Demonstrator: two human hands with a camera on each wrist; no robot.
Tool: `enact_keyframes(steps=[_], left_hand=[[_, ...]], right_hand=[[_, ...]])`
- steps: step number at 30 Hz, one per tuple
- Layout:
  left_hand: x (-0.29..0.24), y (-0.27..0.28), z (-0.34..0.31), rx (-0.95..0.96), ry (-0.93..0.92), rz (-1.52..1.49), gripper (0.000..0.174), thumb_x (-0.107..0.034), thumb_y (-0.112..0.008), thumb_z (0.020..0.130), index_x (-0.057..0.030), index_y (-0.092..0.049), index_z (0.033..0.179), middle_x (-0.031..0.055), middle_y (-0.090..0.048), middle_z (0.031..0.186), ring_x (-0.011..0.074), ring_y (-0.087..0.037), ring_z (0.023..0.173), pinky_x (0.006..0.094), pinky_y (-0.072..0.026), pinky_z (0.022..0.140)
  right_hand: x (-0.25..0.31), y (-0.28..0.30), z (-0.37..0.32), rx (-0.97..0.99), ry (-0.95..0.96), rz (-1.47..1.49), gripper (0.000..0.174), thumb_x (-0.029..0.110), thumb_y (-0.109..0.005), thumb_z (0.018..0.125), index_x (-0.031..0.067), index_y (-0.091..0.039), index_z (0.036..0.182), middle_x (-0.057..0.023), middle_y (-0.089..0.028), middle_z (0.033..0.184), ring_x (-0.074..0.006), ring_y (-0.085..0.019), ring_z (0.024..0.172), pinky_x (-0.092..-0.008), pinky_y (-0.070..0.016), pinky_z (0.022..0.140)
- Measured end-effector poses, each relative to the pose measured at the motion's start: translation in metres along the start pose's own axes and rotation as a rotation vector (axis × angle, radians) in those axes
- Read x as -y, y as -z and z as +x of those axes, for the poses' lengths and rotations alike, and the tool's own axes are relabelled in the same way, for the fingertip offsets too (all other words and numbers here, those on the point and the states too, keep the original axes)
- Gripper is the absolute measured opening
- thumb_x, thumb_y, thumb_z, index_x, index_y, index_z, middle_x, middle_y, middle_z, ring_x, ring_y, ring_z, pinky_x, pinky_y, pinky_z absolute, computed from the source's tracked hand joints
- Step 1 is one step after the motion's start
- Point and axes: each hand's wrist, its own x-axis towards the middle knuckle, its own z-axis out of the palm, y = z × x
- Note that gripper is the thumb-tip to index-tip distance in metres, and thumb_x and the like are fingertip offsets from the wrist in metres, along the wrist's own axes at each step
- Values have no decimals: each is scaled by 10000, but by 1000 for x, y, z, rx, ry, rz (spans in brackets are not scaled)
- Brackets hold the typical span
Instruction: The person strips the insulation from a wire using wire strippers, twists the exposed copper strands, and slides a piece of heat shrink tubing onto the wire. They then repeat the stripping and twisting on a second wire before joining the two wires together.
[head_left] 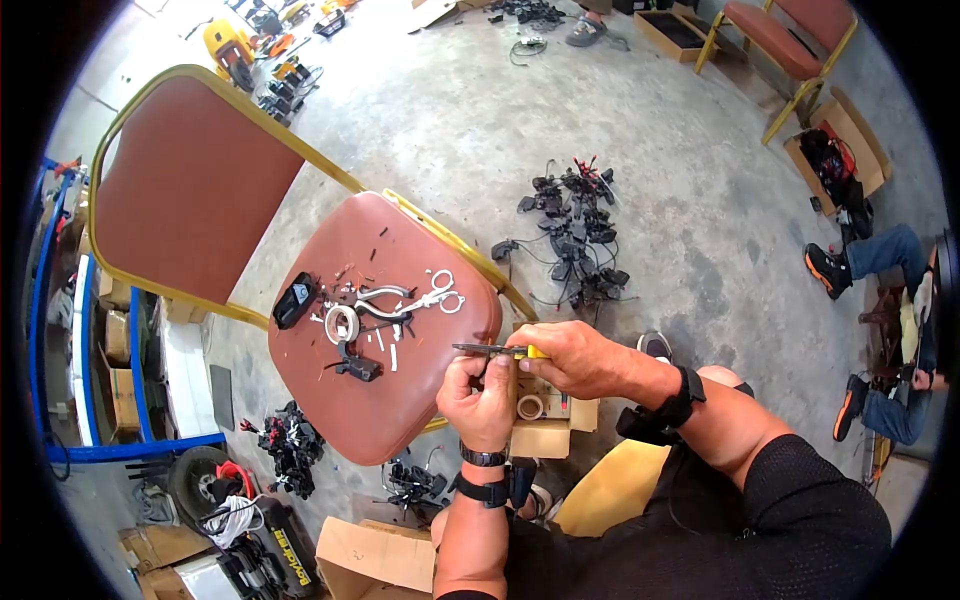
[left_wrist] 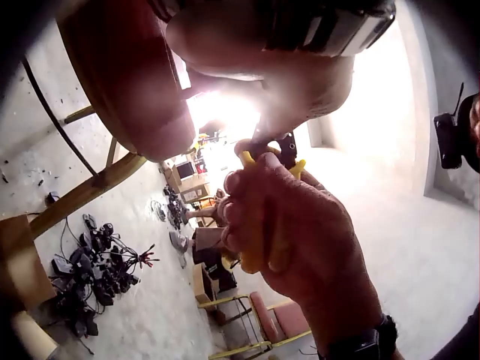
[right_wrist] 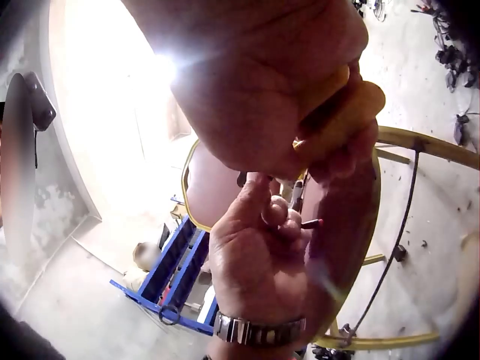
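My right hand (head_left: 580,357) grips a pair of pliers by its yellow handles (left_wrist: 256,240). The pliers' dark metal nose (head_left: 484,348) points left, across the fingertips of my left hand (head_left: 480,408). Thumb and fingers of the left hand pinch a small black part (left_wrist: 287,142), mostly hidden between the two hands. A thin dark wire end with a reddish tip (right_wrist: 313,223) sticks out beside the left fingers in the right wrist view. Both hands are held up close together at the near right edge of the red chair seat (head_left: 400,420).
On the seat lie white-handled scissors (head_left: 440,292), a tape roll (head_left: 341,323), a black bracket-like part (head_left: 355,364) and scraps. Cabled black parts (head_left: 575,235) are heaped on the floor. An open carton (head_left: 553,440) stands below my hands, another carton (head_left: 372,555) at lower left.
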Motion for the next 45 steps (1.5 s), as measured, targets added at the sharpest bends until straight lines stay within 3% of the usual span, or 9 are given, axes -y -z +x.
enact_keyframes(steps=[6, 9, 12, 15, 22, 28, 45], left_hand=[[-3, -9, 5, -53, 13, -15, 201, 15, -768, 863, -38, -578, 826, -27, -585, 825, 53, -499, 736, 208, -429, 671], [0, -9, 8, -59, -12, -15, 205, 25, -769, 858, -38, -578, 821, -33, -572, 816, 53, -487, 740, 209, -422, 677], [2, -7, 11, -65, -25, -10, 207, 32, -765, 859, -38, -575, 814, -34, -561, 805, 54, -481, 733, 208, -415, 672], [0, -6, 12, -75, -25, -12, 209, 39, -756, 864, -38, -570, 806, -32, -555, 796, 56, -476, 725, 205, -407, 666], [5, -3, 14, -111, -1, -45, 204, 43, -735, 881, -29, -562, 800, -14, -584, 795, 67, -530, 735, 217, -447, 688], [8, -1, 16, -206, 20, -128, 227, 27, -781, 849, -29, -569, 789, -17, -592, 772, 55, -502, 706, 219, -431, 634], [-9, 41, 26, -374, 44, 147, 334, -30, -816, 844, -56, -509, 716, -39, -533, 715, 46, -454, 630, 206, -417, 566]], right_hand=[[-1, 1, 6, -24, -9, -11, 212, 154, -610, 936, 71, -569, 1127, -181, -652, 951, -403, -642, 945, -495, -514, 783], [-1, 1, 8, -14, -12, -28, 232, 81, -636, 918, 6, -580, 1130, -172, -658, 997, -376, -654, 936, -428, -529, 792], [0, 1, 10, -14, -27, -15, 234, 83, -628, 921, 10, -582, 1138, -173, -657, 1003, -380, -652, 939, -430, -528, 792], [1, -2, 13, -58, 11, -11, 227, 153, -606, 942, 61, -558, 1143, -173, -648, 955, -403, -639, 936, -487, -513, 779], [-1, -11, 19, -66, -14, -41, 233, 137, -616, 933, 46, -567, 1142, -179, -649, 969, -393, -644, 935, -464, -518, 784], [8, -15, 25, -75, -51, 8, 255, 92, -615, 929, 15, -581, 1170, -186, -657, 1022, -386, -646, 963, -436, -523, 823], [23, -49, 59, -89, -9, 68, 284, 69, -642, 921, -15, -597, 1188, -208, -666, 1025, -385, -663, 954, -417, -532, 809]])
